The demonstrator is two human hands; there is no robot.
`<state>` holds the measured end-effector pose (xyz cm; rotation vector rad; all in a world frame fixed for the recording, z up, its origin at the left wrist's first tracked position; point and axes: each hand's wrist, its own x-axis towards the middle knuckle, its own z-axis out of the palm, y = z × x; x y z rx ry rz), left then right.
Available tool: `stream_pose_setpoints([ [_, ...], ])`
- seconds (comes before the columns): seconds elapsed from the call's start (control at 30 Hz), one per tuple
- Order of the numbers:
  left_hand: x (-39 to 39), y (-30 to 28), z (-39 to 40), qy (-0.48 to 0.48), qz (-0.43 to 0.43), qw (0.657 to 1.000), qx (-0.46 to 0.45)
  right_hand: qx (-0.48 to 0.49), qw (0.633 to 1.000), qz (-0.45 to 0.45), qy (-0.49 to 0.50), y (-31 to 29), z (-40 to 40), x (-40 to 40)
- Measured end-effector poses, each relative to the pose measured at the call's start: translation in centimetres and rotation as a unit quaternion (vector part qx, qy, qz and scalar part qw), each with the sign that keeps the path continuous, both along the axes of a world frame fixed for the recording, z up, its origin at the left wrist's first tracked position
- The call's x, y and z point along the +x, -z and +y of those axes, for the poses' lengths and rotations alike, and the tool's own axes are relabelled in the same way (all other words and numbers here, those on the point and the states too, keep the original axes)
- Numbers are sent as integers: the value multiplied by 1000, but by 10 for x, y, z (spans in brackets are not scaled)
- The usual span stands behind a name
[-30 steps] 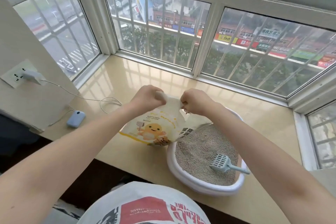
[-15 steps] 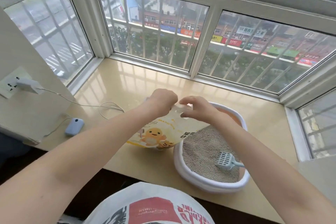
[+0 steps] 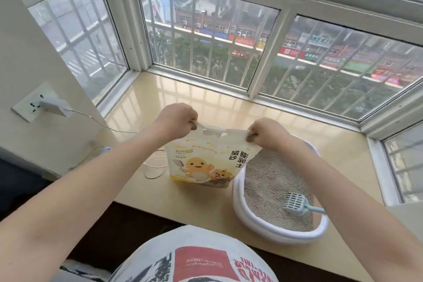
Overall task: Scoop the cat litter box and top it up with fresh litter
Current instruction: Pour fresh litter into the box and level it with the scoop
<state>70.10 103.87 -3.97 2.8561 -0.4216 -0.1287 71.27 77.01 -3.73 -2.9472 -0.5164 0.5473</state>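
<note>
The step in hand looks like opening the fresh litter. The left hand [image 3: 177, 119] and right hand [image 3: 263, 131] each pinch a top corner of the bentonite cat litter bag [image 3: 206, 162], fingers curled shut on the film. It stands on the sill just left of the litter box [image 3: 256, 224] (scoop [image 3: 297, 204] lying inside). Next: part the top, then tip rightward over the box.

The litter bag [image 3: 207, 162] is showing "BENTONITE CAT LITTER" and "膨润土猫砂". The shirt [image 3: 194, 258] is showing "classic", upside down.
</note>
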Motion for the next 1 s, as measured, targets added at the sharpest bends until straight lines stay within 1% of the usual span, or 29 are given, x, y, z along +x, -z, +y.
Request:
stream_pose_setpoints([
  [0.1,-3,4,15,-11,-9,1000,-21,-15,999,-44,-4,-11,10,1],
  [0.13,-6,9,15,-8,-1,1000,-18,-25,999,-39,-2,-9,13,-4],
  [0.23,-14,32,12,8,60,998,-1,-43,999,15,1,11,21,-17],
  [0.27,-14,36,11,8,66,998,-5,-42,999,16,5,13,21,-18],
  [0.37,-8,31,13,12,42,999,-18,-34,999,-5,15,6,18,-12],
  [0.47,-7,31,14,16,29,999,-4,-21,999,-25,27,9,17,-15],
  [0.57,-9,40,11,18,69,997,16,-12,999,-21,37,24,20,-22],
  [0.73,-5,39,10,8,76,997,9,-11,999,-22,27,27,18,-19],
  [0.8,-7,38,5,13,98,995,2,-1,999,-12,34,29,15,-20],
  [0.9,-10,39,-8,66,115,991,-9,39,998,0,58,33,10,-19],
  [1.0,-16,39,-31,137,77,988,-9,93,992,9,84,32,3,-20],
])
